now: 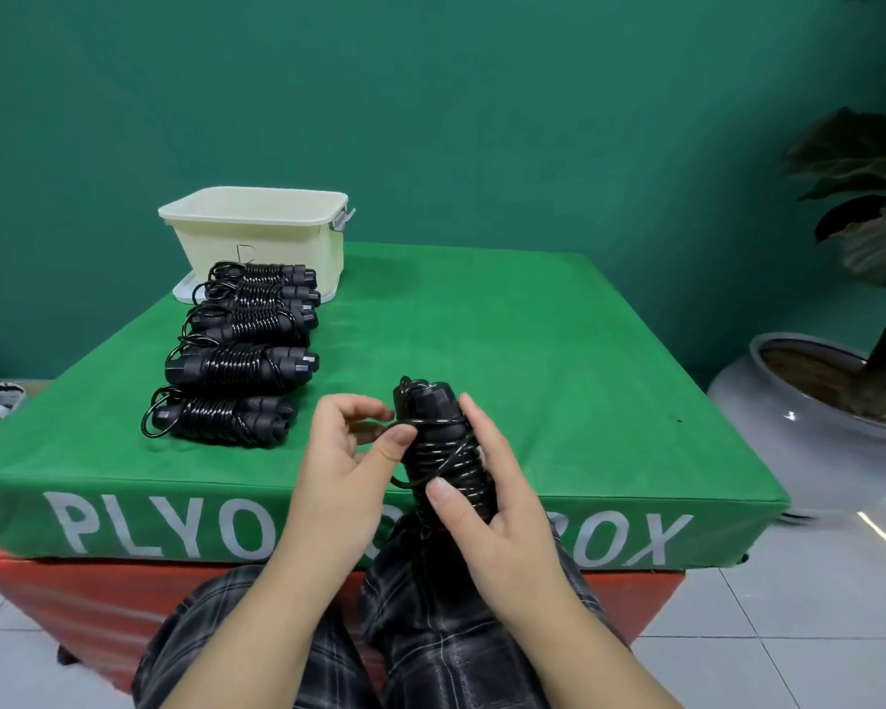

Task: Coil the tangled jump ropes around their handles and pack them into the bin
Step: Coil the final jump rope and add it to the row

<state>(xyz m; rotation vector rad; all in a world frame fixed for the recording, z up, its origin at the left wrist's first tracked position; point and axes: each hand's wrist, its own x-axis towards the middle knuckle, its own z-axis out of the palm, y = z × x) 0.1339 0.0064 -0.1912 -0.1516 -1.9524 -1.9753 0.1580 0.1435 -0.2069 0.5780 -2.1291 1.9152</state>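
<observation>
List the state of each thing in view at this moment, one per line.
Jump rope in hand: mostly coiled around its handles, loose end not yet tucked.
Right hand: grips the bundle.
Left hand: pinches the loose cord.
Five coiled jump ropes: wound, lying in a row on the green plyo box, not yet packed.
Bin: open, lid off, inside not visible.

Gym or exercise room, green padded plyo box (pixel 482 350), teal wall (pixel 482 120), tiled floor (pixel 788 631), potted plant (pixel 850 299)
</observation>
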